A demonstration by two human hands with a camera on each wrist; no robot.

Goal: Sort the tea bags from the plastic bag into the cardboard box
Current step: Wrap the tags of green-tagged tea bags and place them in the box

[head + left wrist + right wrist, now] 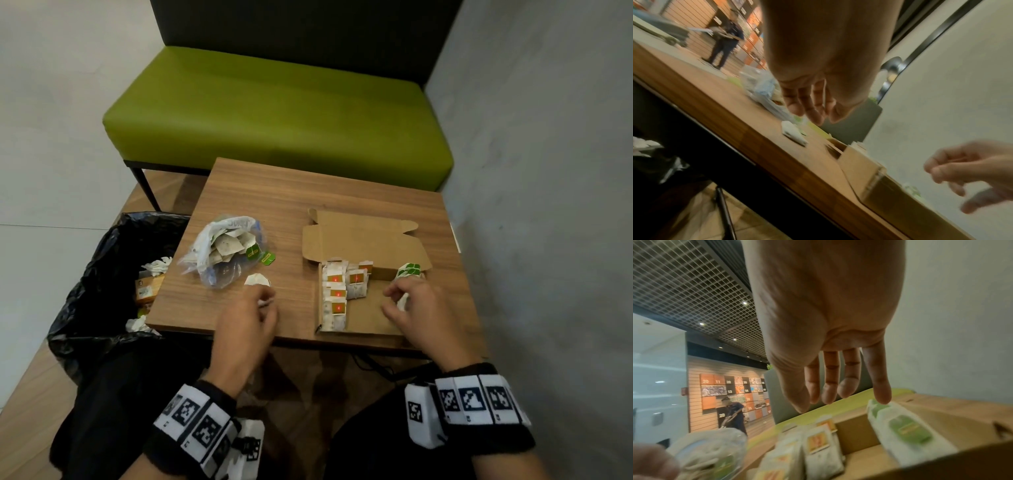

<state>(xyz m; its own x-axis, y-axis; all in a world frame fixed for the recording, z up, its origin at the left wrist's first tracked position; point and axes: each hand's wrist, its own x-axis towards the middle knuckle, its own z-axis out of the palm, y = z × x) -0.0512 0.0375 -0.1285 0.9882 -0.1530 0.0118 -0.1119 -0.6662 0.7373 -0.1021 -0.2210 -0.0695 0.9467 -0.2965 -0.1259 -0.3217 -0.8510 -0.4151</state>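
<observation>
A crumpled clear plastic bag (226,250) (760,86) with several tea bags lies on the left half of the wooden table (274,192). On the right half stands the open cardboard box (370,315) (859,164). Red-tagged tea bags (337,294) (818,443) are stacked along its left side and green-tagged ones (407,270) (908,430) along its right. My right hand (397,301) (838,399) hangs over the green-tagged bags with straight, empty fingers. My left hand (263,301) (813,113) hovers, loosely curled, above a loose white tea bag (257,280) (794,135) on the table.
A bin with a black liner (102,274) holding paper scraps stands against the table's left side. A green bench (274,113) is behind the table and a grey wall (548,205) is close on the right. A person (725,40) stands far off.
</observation>
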